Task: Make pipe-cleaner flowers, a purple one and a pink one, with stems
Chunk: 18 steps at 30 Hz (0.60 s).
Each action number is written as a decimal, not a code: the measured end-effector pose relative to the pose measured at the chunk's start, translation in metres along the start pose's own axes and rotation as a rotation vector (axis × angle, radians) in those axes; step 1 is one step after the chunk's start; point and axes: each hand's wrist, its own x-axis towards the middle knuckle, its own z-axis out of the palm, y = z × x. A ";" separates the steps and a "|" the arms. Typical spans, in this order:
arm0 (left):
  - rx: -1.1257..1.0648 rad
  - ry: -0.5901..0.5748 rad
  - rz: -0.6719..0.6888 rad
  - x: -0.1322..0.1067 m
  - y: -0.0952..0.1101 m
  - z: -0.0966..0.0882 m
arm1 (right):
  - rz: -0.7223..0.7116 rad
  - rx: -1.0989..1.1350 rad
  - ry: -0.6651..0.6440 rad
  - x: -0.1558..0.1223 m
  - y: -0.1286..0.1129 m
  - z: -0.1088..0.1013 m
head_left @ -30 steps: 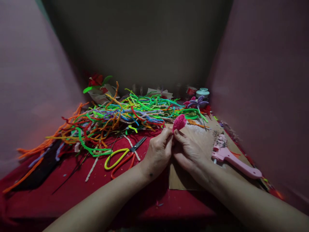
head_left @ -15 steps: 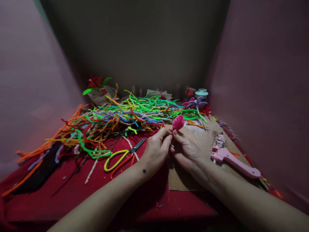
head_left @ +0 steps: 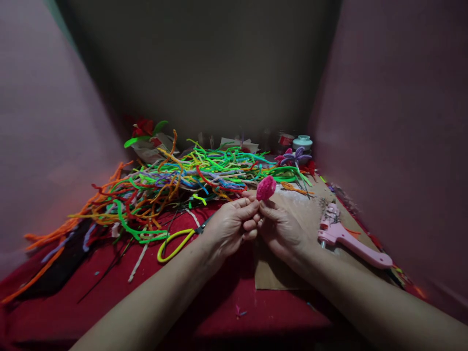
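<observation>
A pink fuzzy pipe-cleaner flower bud (head_left: 266,188) stands upright between my two hands. My left hand (head_left: 232,222) is closed, its thumb and fingers pinching at the bud's base. Closed on the same base from the other side is my right hand (head_left: 280,224); the fingertips of both hands meet there and hide the lower end. Scissors with a yellow handle loop (head_left: 176,243) lie just left of my left hand, partly covered by my wrist. Under my right hand is a piece of brown cardboard (head_left: 272,273).
A heap of multicoloured pipe cleaners (head_left: 204,170) spreads over the red cloth (head_left: 204,312). A pink glue gun (head_left: 351,241) lies on the cardboard at right. Behind are a purple flower (head_left: 296,157), a light-blue jar (head_left: 302,142) and a red flower (head_left: 143,127).
My left hand has turned and shifted its fingers at the bud's base, now covering the scissors' red handle loop. The bud has moved slightly left and tilts a little more to the right.
</observation>
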 end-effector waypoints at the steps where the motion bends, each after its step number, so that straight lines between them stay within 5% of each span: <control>1: -0.004 0.003 -0.003 -0.001 0.000 0.000 | -0.009 -0.017 -0.002 -0.001 -0.001 0.000; 10: 0.167 0.095 0.002 -0.010 0.010 -0.002 | -0.079 -0.320 -0.019 -0.007 -0.003 -0.002; 18: 0.317 0.131 0.152 -0.014 0.010 -0.010 | -0.246 -0.519 -0.078 -0.013 -0.011 0.005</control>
